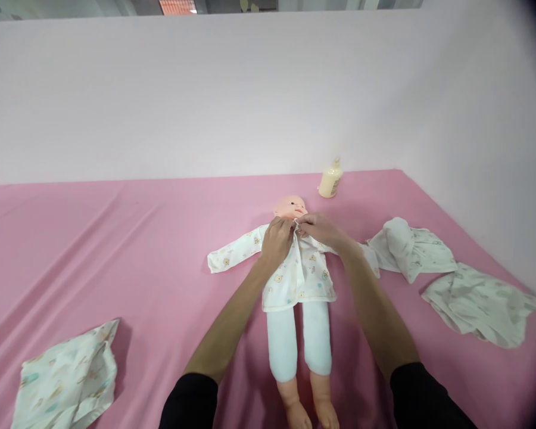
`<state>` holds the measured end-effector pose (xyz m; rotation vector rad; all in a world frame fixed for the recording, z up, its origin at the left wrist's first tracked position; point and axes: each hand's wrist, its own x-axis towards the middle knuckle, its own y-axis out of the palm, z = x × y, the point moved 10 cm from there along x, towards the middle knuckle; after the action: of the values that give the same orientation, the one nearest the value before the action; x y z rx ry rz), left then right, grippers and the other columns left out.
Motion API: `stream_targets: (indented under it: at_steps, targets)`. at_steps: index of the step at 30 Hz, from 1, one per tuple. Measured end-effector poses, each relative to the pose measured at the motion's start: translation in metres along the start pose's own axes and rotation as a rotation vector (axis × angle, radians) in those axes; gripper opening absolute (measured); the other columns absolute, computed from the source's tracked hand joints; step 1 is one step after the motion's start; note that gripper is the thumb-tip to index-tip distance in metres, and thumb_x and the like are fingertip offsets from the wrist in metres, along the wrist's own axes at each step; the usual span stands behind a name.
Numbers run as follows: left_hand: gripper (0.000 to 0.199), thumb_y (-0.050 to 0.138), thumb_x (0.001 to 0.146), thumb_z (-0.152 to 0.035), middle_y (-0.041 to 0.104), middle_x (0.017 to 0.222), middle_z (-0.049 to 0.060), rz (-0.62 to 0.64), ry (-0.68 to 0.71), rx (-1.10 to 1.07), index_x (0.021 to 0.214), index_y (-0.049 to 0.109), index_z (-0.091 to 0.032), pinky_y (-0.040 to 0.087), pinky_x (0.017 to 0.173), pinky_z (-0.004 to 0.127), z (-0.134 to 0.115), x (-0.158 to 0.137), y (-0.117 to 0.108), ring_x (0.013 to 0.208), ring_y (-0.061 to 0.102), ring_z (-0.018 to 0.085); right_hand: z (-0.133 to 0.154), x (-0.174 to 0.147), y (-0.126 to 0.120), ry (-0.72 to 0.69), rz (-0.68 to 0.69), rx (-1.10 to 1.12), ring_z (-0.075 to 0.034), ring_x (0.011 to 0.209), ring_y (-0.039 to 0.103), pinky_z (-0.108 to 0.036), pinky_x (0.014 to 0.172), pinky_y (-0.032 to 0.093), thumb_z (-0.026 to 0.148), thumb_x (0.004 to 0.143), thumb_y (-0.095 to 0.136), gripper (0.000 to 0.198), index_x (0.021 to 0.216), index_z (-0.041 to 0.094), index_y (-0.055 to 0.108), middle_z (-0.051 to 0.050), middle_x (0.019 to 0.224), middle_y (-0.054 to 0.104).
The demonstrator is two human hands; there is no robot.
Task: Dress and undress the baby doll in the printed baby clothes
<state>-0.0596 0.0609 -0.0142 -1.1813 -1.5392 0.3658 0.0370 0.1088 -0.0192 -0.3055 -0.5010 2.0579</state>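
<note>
A baby doll [290, 206] lies on its back, its head toward the wall and its bare feet toward me. It wears a white long-sleeved baby jacket [282, 287] with small printed figures, sleeves spread to both sides. White cloth covers its legs to the shins. At the neckline my left hand [277, 239] is closed on the jacket's collar edge. Across from it, my right hand [320, 230] pinches the other side of the collar near a white tie or edge. The fingertips nearly meet below the doll's chin, and what lies exactly between them is partly hidden.
A pump bottle [330, 180] of pale yellow liquid stands near the wall [183, 101]. Crumpled white printed cloths [413, 247] lie to the right, another cloth [482, 304] beside them. A folded printed cloth [69, 375] rests at front left on the pink sheet [161, 286].
</note>
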Motion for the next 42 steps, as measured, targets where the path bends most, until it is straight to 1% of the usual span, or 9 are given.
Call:
stream_targets:
  at_steps: [4, 8, 14, 18, 22, 28, 31, 37, 42]
  targets:
    - [0.016, 0.048, 0.094, -0.012, 0.063, 0.091, 0.007, 0.007, -0.049, -0.072, 0.095, 0.063, -0.019, 0.048, 0.078, 0.033, 0.005, -0.001, -0.002, 0.092, 0.058, 0.022, 0.025, -0.005, 0.006, -0.197, 0.006, -0.375, -0.015, 0.068, 0.048, -0.027, 0.063, 0.034, 0.011, 0.086, 0.046, 0.029, 0.058, 0.020, 0.043, 0.000, 0.066, 0.053]
    - [0.015, 0.050, 0.093, -0.013, 0.063, 0.090, 0.007, -0.016, -0.080, -0.119, 0.091, 0.063, -0.019, 0.047, 0.076, 0.032, 0.008, -0.001, -0.003, 0.090, 0.058, 0.021, 0.026, -0.005, 0.008, -0.207, -0.006, -0.420, -0.017, 0.072, 0.049, -0.028, 0.065, 0.032, 0.012, 0.086, 0.045, 0.031, 0.058, 0.021, 0.035, -0.001, 0.066, 0.051]
    - [0.012, 0.053, 0.093, -0.015, 0.064, 0.088, 0.005, -0.060, -0.130, -0.197, 0.088, 0.063, -0.020, 0.046, 0.074, 0.030, 0.013, -0.001, -0.004, 0.085, 0.058, 0.018, 0.027, -0.006, 0.001, -0.182, -0.075, -0.468, -0.015, 0.061, 0.039, -0.029, 0.059, 0.026, 0.015, 0.088, 0.045, 0.037, 0.056, 0.021, 0.028, 0.001, 0.059, 0.041]
    - [0.011, 0.055, 0.093, -0.014, 0.066, 0.089, 0.005, -0.078, -0.157, -0.219, 0.087, 0.063, -0.020, 0.046, 0.074, 0.030, 0.016, -0.001, -0.005, 0.086, 0.059, 0.018, 0.031, -0.008, 0.006, -0.198, -0.078, -0.521, -0.015, 0.062, 0.041, -0.029, 0.060, 0.027, 0.015, 0.087, 0.046, 0.034, 0.057, 0.021, 0.031, 0.001, 0.061, 0.045]
    - [0.012, 0.057, 0.090, -0.012, 0.067, 0.086, 0.003, -0.083, -0.203, -0.279, 0.082, 0.062, -0.020, 0.047, 0.078, 0.030, 0.021, -0.002, -0.004, 0.085, 0.060, 0.017, 0.034, -0.009, 0.013, -0.258, -0.077, -0.574, -0.020, 0.081, 0.055, -0.030, 0.069, 0.035, 0.015, 0.090, 0.046, 0.028, 0.063, 0.021, 0.046, -0.005, 0.078, 0.060]
    - [0.014, 0.057, 0.089, -0.016, 0.070, 0.081, 0.000, -0.049, -0.409, -0.454, 0.077, 0.062, -0.020, 0.048, 0.072, 0.028, 0.033, -0.005, -0.001, 0.075, 0.063, 0.015, 0.026, -0.009, 0.015, -0.282, -0.070, -0.516, -0.024, 0.107, 0.057, -0.034, 0.084, 0.044, 0.018, 0.096, 0.042, 0.026, 0.077, 0.021, 0.060, -0.009, 0.096, 0.063]
    - [0.011, 0.058, 0.089, -0.018, 0.074, 0.088, 0.001, -0.052, -0.473, -0.531, 0.081, 0.065, -0.020, 0.049, 0.074, 0.028, 0.031, -0.006, -0.002, 0.081, 0.067, 0.016, 0.023, -0.012, 0.016, -0.280, -0.080, -0.511, -0.023, 0.105, 0.059, -0.035, 0.089, 0.046, 0.017, 0.097, 0.041, 0.025, 0.086, 0.021, 0.063, -0.010, 0.111, 0.061]
    - [0.002, 0.060, 0.088, -0.019, 0.074, 0.095, 0.003, -0.070, -0.556, -0.590, 0.089, 0.061, -0.020, 0.050, 0.076, 0.029, 0.030, -0.008, -0.006, 0.090, 0.070, 0.019, 0.026, -0.019, 0.031, -0.341, -0.117, -0.641, -0.027, 0.106, 0.060, -0.039, 0.092, 0.048, 0.009, 0.095, 0.036, 0.032, 0.111, 0.014, 0.063, -0.016, 0.117, 0.059]
    - [0.011, 0.059, 0.086, -0.015, 0.073, 0.099, 0.006, -0.024, -0.618, -0.667, 0.096, 0.058, -0.019, 0.051, 0.080, 0.030, 0.036, -0.010, -0.004, 0.094, 0.070, 0.019, 0.031, -0.031, 0.034, -0.379, -0.194, -0.668, -0.029, 0.109, 0.060, -0.042, 0.091, 0.051, 0.008, 0.095, 0.034, 0.038, 0.121, 0.011, 0.061, -0.018, 0.124, 0.059]
